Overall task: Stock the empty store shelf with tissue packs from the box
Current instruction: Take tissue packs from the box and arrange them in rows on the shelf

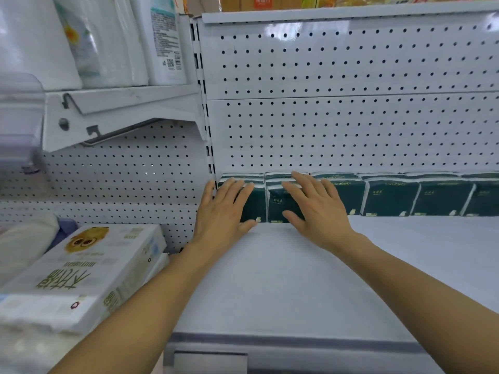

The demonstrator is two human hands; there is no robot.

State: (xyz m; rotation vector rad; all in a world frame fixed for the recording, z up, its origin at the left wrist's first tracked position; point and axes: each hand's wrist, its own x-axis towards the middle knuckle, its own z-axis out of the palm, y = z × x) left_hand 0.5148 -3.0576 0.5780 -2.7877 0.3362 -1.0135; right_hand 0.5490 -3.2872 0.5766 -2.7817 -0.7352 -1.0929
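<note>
A row of dark green tissue packs (388,197) stands along the back of the white shelf (283,279), against the pegboard wall. My left hand (220,209) lies flat with straight fingers on the leftmost pack (252,203). My right hand (314,209) presses flat on the second pack (275,205) beside it. Neither hand grips anything. The box is out of view.
The pegboard back panel (351,103) rises behind the packs. To the left, a neighbouring shelf holds a white tissue bundle with an owl print (81,276). Above left, a shelf (129,103) carries white paper rolls (102,39). The shelf's front edge (270,344) is near me.
</note>
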